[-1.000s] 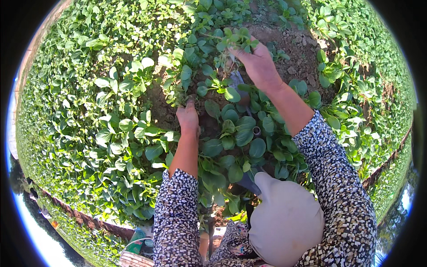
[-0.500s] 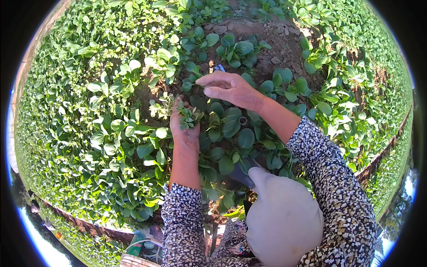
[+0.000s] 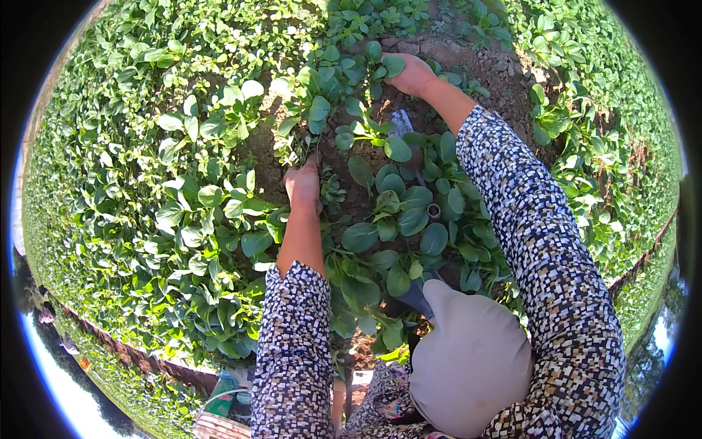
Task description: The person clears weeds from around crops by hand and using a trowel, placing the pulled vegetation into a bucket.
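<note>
My left hand [image 3: 304, 184] reaches down at the edge of the leafy rows, its fingers closed round the thin stems of a small leafy plant [image 3: 298, 149]. A small green sprig [image 3: 333, 192] shows beside that hand. Farther off and to the right, my right hand [image 3: 411, 75] is at a broad-leaved green seedling [image 3: 376, 66]; leaves cover its fingertips, so its grip is hidden. Between the hands and nearer me, a hand tool lies among the plants, with a bluish metal blade [image 3: 401, 123] and a hollow round end [image 3: 434, 211].
Dense leafy greens [image 3: 197, 212] spread on the left and more stand at the right [image 3: 585, 183]. Brown soil [image 3: 482, 62] shows at the far side. Close to me are a rounded light grey cloth shape [image 3: 468, 358] and a basket [image 3: 219, 426] with a thin handle.
My right hand has moved away and to the right, to the far seedling. My left hand has turned from palm-up under a sprig to fingers closed at the stems.
</note>
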Action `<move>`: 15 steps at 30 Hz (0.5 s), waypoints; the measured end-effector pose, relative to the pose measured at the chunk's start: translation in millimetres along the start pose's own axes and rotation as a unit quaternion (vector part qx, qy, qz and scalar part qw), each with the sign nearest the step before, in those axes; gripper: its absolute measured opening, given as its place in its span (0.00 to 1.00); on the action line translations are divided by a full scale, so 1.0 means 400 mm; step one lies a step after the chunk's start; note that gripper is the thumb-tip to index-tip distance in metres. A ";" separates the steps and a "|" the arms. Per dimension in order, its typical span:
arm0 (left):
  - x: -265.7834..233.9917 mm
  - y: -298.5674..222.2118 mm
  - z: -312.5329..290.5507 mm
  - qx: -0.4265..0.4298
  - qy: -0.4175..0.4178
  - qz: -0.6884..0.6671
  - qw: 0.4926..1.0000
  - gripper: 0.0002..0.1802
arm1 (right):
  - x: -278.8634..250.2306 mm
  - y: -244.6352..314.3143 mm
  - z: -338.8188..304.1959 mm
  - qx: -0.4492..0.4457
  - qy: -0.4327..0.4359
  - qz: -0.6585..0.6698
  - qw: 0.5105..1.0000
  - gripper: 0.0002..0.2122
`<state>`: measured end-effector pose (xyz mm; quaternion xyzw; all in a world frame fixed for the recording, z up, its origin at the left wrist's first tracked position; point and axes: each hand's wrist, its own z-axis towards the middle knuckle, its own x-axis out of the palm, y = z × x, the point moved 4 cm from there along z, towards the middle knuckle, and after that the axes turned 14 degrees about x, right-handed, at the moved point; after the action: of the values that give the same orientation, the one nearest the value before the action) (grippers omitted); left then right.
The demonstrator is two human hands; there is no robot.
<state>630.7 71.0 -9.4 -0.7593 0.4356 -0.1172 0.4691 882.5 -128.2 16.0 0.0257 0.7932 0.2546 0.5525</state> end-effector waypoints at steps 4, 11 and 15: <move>0.005 0.006 0.003 -0.004 -0.002 -0.019 1.000 0.25 | 0.021 -0.007 0.018 -0.034 -0.006 -0.061 0.998 0.15; -0.012 0.014 0.014 0.003 -0.019 0.033 0.999 0.24 | 0.023 0.018 0.061 -0.011 0.047 -0.082 0.995 0.13; 0.012 0.022 0.018 0.021 -0.006 0.018 1.000 0.23 | -0.016 0.026 0.058 0.011 0.013 -0.097 0.995 0.12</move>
<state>632.9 69.9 -21.6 -0.7419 0.4440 -0.1136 0.4893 903.1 -112.5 19.8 -0.0485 0.8018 0.1914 0.5641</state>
